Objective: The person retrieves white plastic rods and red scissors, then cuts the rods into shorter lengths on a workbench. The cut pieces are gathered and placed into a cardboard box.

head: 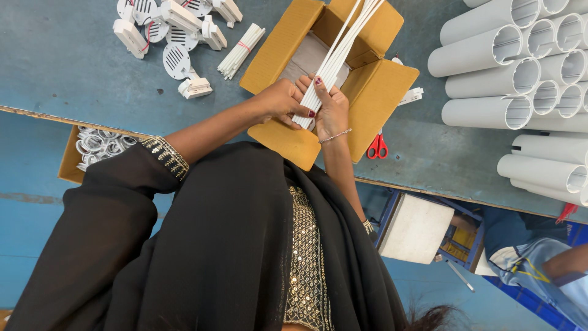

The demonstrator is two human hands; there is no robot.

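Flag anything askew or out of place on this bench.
The red-handled scissors lie half tucked under the open cardboard box's flap. The white rods, gripped by both hands, jut out slanted past its rim. Nothing looks spilled or broken.

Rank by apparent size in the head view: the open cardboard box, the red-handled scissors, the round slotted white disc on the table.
1. Cardboard box, clearly largest.
2. Round slotted white disc and red-handled scissors look about alike; the scissors are partly hidden behind the box flap, so I won't rank them.
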